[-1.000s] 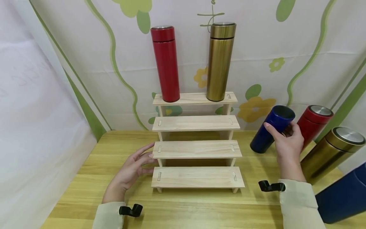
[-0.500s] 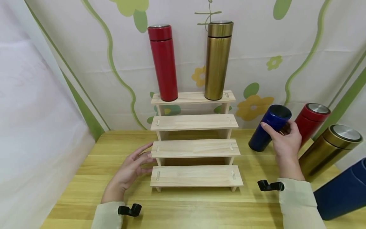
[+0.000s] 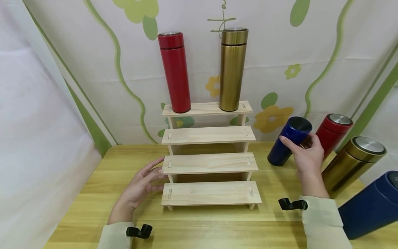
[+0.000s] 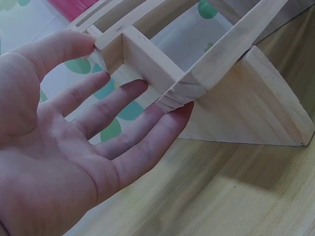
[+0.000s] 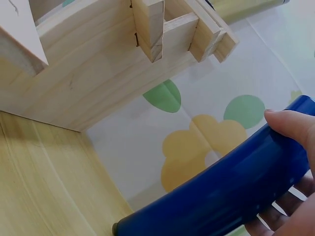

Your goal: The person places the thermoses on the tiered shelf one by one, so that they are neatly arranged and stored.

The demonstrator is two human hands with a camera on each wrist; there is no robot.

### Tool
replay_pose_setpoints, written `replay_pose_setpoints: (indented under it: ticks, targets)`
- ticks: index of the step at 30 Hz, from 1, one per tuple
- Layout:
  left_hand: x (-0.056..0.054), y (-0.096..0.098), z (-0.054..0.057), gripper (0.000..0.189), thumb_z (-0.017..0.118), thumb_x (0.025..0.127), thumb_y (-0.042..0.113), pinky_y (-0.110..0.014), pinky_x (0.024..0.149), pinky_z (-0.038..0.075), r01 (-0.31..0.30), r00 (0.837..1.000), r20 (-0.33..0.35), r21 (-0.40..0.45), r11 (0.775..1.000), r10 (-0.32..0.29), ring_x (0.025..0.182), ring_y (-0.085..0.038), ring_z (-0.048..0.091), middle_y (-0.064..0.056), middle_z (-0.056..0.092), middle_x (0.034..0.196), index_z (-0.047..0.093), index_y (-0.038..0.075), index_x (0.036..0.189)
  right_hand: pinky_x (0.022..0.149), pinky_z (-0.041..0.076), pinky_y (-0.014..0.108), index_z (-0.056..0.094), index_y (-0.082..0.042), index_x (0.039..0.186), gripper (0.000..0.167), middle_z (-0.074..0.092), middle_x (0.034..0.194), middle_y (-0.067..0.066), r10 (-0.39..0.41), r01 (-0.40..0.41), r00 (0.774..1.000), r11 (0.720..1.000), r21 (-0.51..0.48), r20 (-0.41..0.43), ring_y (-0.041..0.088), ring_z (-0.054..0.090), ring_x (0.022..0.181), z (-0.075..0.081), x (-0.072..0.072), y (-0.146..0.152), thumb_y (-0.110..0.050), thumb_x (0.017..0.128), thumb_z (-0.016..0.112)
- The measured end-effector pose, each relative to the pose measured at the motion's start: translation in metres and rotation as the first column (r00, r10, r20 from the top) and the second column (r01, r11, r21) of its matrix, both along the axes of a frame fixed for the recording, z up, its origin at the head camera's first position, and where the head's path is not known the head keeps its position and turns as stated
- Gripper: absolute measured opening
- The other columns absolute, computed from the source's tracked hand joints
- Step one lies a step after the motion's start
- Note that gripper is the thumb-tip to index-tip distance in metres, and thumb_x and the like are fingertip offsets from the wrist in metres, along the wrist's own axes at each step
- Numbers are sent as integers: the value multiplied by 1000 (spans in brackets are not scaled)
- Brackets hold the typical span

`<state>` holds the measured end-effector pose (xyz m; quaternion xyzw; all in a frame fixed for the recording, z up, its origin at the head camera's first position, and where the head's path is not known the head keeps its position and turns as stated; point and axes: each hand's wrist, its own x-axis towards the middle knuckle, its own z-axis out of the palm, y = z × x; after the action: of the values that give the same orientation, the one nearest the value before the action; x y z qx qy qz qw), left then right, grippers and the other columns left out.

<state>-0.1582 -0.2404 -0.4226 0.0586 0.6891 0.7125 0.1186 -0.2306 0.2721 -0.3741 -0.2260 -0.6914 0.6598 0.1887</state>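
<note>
My right hand (image 3: 308,155) grips a glossy blue thermos bottle (image 3: 283,145) with a dark round top, thumb on its near side and fingers behind. It stands slightly tilted in the head view, its base at the tabletop, right of a four-step wooden stand (image 3: 209,193). In the right wrist view the blue bottle slants across the lower right. At the stand's left side, my left hand (image 3: 140,186) has its fingers spread loosely, fingertips touching the step ends. A red thermos bottle (image 3: 174,72) and a gold thermos bottle (image 3: 233,71) stand upright on the top step.
Behind my right hand is a second red bottle (image 3: 332,133). Another gold bottle (image 3: 351,166) and a wide dark blue bottle (image 3: 370,205) stand nearer on the right. A floral cloth (image 3: 199,20) hangs behind the wooden table (image 3: 199,230).
The head view has shifted slightly, so everything sits a little further left. Both hands, the stand and the bottles keep their places relative to each other.
</note>
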Motion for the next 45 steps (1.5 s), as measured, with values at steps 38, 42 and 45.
replay_pose_setpoints:
  ticks: [38,42,45]
  targets:
    - [1,9,6,61,60,111,22,-44,97,61,-85,996,0,1,996,85,121,-15,69,-11,59,155,38,15,167,128,39,42,57,-34,151,80,57,155,-1,61,-58,996,998,40,-69,18,50,140,5,-3,-8,-24,82,96]
    - [2,7,6,60,58,111,20,-45,97,62,-82,997,14,-8,997,82,121,-15,69,-13,56,157,37,15,167,128,39,43,57,-34,151,81,57,156,-1,62,-61,997,998,25,-50,20,50,142,4,-1,-11,-24,82,97]
    - [1,6,7,61,58,112,22,-46,99,61,-68,998,16,-12,998,68,122,-15,69,-19,51,162,36,14,168,129,39,43,57,-34,150,81,56,154,-3,50,-50,998,999,-7,-46,20,49,143,4,1,-9,-24,81,97]
